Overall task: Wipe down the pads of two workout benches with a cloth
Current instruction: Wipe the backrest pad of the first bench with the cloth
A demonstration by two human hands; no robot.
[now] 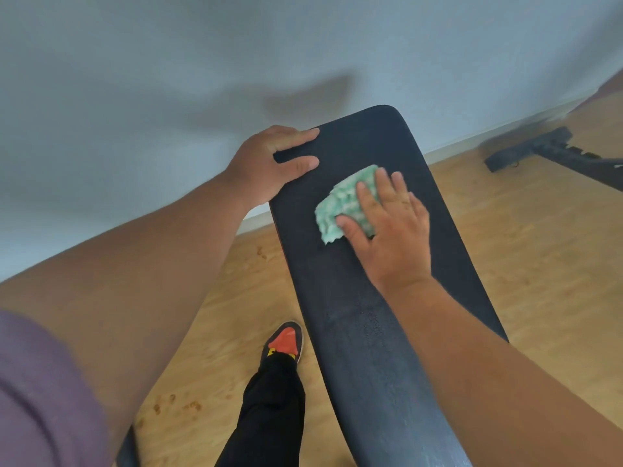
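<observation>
Right hand (387,230) flat on the green cloth (344,203), fingers straight and a little spread, palm pressing it down onto the black bench pad (357,332) near the pad's far end, with the cloth bunched and poking out from under the fingers toward ten o'clock. Left hand (269,163) at nine o'clock from the cloth, wrapped over the pad's left edge near its top corner, thumb lying on the top surface and fingers curled round the rim, gripping it. The pad runs long from six o'clock up to twelve, tilted, a paler streaked patch showing on its lower half. Under it at seven o'clock, a black trouser leg and a red-toed shoe (285,342) on the wooden floor (539,264). Out at two o'clock, a dark metal frame (546,150) sits on the floor by the skirting, well apart from the pad, blurred; pale wall (168,79) behind everything
</observation>
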